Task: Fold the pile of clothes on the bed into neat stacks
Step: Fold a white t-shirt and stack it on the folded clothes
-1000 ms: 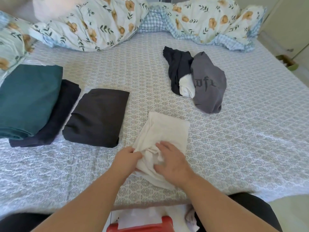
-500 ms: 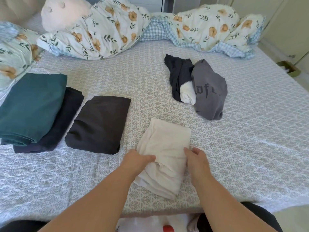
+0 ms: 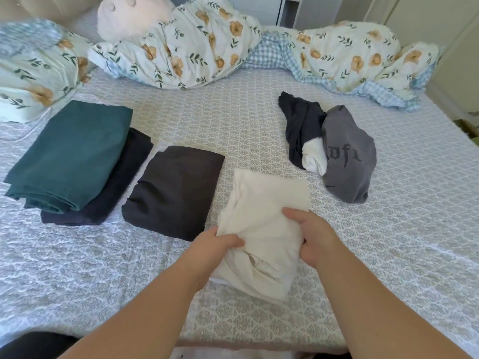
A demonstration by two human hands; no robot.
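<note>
Patterned grey-and-white bed point(image 3: 259, 120) sheet fills our view, with a floral duvet point(image 3: 197, 50) bunched along the far side and a pale plush pillow point(image 3: 129, 16) behind it.

Progress, as we judge it: three items look finished. On the left a folded teal garment point(image 3: 70, 154) lies on top of a folded navy garment point(image 3: 116, 182), which shows along its right and near edges. Just beside them, apart by a narrow strip of sheet, lies a folded charcoal garment point(image 3: 173, 190). We count these as two started stacks.

In hand: a cream garment point(image 3: 269, 203) sits near the bed's front edge, just right of the charcoal one. Its far half is flat and squared; its near half is bunched and creased. Our left hand point(image 3: 215, 244) pinches the left edge, thumb on top with the fingers curled under the cloth. Our right hand point(image 3: 313, 234) grips the right edge, fingers clenched round the fabric. We judge this piece nearly folded but not yet placed on a stack.

Left to do: a small unfolded pile well to the right, namely a black garment point(image 3: 300, 125), a white garment point(image 3: 315, 156) tucked between, and a grey printed garment point(image 3: 347, 156), all touching.

Change against half a second ago: both hands have closed tighter on the cream garment's sides, the right one moving from beside the edge onto it, and the near end looks more gathered. The folded stacks and the pile have not moved on the bed; the camera has tipped up slightly.
</note>
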